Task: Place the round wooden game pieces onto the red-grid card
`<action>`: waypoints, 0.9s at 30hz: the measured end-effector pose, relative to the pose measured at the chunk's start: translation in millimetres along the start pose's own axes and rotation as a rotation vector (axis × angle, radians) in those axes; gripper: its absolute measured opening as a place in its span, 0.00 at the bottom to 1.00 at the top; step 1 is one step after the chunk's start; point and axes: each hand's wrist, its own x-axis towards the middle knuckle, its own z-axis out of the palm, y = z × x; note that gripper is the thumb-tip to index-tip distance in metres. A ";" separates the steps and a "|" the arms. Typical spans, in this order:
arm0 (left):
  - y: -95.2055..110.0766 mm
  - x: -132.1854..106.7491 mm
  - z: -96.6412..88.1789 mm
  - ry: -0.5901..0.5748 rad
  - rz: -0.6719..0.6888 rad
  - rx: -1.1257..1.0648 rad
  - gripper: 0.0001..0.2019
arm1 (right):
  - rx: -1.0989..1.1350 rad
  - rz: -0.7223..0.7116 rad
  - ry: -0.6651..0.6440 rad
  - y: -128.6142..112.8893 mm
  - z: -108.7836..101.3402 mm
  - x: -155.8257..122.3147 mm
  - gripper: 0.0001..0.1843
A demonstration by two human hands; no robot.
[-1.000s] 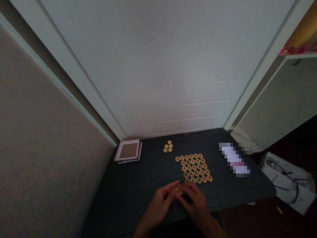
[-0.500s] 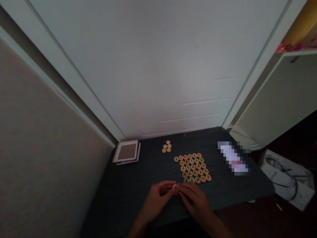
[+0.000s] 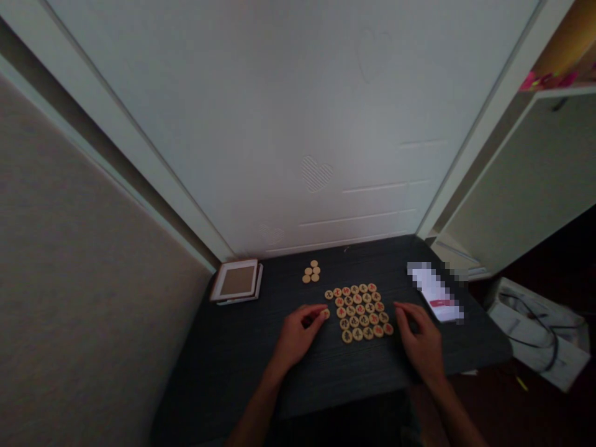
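Several round wooden game pieces with red or black marks lie packed in a block (image 3: 361, 311) on the dark table (image 3: 261, 366). My left hand (image 3: 300, 332) rests just left of the block, its fingertips pinched on one round piece (image 3: 326, 314). My right hand (image 3: 421, 338) hovers just right of the block, fingers loosely curled, holding nothing that I can see. A small cluster of blank-faced pieces (image 3: 311, 272) sits farther back.
A square box with a brown face (image 3: 236, 282) lies at the table's back left. A white card or packet (image 3: 435, 290) lies at the right. A white panel rises behind the table, and a white bag with a cable (image 3: 540, 332) sits on the floor at right.
My hands, together over one piece near the front edge, have parted. The left carried the piece up beside the block; the right swung out to the block's right side.
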 end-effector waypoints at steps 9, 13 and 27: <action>-10.6 13.2 11.8 0.064 0.189 0.302 0.13 | 0.028 0.160 -0.081 13.4 1.4 2.0 0.16; -13.1 11.6 14.1 0.110 0.230 0.411 0.13 | 0.040 0.167 -0.079 11.8 0.7 0.7 0.17; -21.0 -3.4 15.9 0.145 0.362 0.590 0.12 | 0.043 0.176 -0.052 11.1 -0.1 -1.5 0.16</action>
